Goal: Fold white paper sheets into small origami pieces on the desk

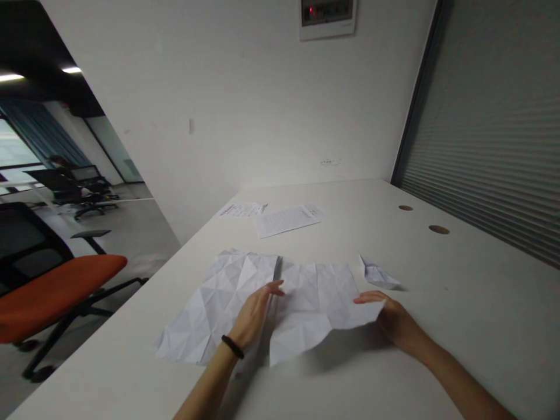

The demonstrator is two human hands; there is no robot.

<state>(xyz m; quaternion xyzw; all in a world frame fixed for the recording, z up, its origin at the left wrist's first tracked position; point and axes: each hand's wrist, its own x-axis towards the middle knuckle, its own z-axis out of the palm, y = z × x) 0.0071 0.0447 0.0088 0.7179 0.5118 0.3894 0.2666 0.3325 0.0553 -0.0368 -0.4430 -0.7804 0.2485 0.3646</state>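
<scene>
A creased white paper sheet (315, 297) lies in front of me on the white table (459, 326). My right hand (389, 318) pinches its right corner and lifts that edge off the table. My left hand (254, 315), with a black band on the wrist, lies on the sheet's left edge with fingers stretched out. A second creased sheet (214, 303) lies flat under and to the left of that hand.
A small folded paper shape (378, 275) rests just beyond my right hand. Two printed sheets (284, 220) lie farther back. Two round cable holes (438, 230) are at the right. An orange office chair (52, 291) stands left of the table.
</scene>
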